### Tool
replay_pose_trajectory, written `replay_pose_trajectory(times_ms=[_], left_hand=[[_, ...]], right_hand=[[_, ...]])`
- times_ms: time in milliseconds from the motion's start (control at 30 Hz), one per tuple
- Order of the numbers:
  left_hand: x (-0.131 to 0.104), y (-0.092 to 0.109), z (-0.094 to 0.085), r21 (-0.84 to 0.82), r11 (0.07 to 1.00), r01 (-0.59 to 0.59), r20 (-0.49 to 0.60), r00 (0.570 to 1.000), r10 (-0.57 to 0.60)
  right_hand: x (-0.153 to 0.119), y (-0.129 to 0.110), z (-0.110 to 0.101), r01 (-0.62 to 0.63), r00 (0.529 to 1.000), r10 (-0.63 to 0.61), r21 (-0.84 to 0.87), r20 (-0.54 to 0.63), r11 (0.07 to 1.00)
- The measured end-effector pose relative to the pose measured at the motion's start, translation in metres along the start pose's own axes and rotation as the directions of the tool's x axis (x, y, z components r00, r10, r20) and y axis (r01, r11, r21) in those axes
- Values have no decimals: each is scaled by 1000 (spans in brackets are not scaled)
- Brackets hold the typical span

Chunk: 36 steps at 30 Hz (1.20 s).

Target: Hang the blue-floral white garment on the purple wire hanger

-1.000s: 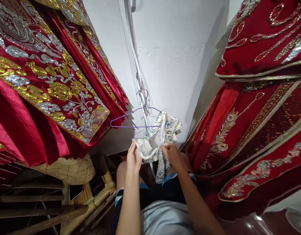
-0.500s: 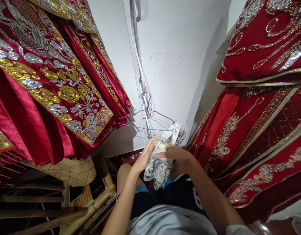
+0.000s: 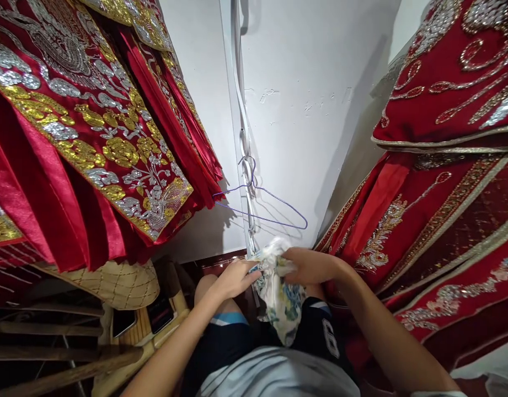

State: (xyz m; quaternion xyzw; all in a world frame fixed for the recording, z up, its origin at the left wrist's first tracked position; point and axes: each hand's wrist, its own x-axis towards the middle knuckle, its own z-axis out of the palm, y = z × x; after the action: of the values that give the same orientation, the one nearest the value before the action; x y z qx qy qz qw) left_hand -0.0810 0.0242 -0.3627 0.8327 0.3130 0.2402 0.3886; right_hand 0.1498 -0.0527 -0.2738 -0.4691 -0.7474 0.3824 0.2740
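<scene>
A white garment with a blue and yellow floral print (image 3: 282,306) hangs bunched between both hands, above the lap. My left hand (image 3: 236,277) grips its left edge, thumb and fingers closed on the cloth. My right hand (image 3: 309,264) is closed on its upper right part; motion blurs the fingers and the top of the cloth. Just beyond the hands, a purple wire hanger (image 3: 274,223) hangs by its hook from a pale metal strip (image 3: 239,88) on the wall, with no cloth on it.
Red embroidered costumes hang at the left (image 3: 125,149) and at the right (image 3: 427,220). A wooden chair (image 3: 142,358) at lower left bears two dark phones (image 3: 160,314) and a quilted beige cloth (image 3: 125,284). Behind the hanger stands a white wall (image 3: 303,71).
The floral garment has come off the hanger's right end and moved down toward the lap. Both hands have gone with it, spreading a little apart. The hanger now hangs bare.
</scene>
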Motion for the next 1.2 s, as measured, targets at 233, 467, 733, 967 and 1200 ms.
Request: replay_pose_trajectory(times_ms=[233, 467, 733, 967, 1200], left_hand=[[-31, -53, -46, 205, 967, 150, -53, 988, -142], [-34, -61, -94, 491, 764, 418, -335, 901, -277], [-35, -38, -111, 503, 818, 278, -442, 896, -33], [-11, 0, -129, 580, 736, 348, -323, 928, -185], [19, 4, -149, 590, 683, 431, -168, 892, -419]], right_hand=[[60, 47, -13, 50, 923, -80, -89, -376, 995], [137, 98, -7, -36, 908, -19, -122, -418, 992], [92, 98, -17, -43, 810, -28, -107, -585, 993], [69, 77, -23, -47, 789, 7, -49, -615, 998], [73, 84, -8, 35, 786, -42, -24, -616, 999]])
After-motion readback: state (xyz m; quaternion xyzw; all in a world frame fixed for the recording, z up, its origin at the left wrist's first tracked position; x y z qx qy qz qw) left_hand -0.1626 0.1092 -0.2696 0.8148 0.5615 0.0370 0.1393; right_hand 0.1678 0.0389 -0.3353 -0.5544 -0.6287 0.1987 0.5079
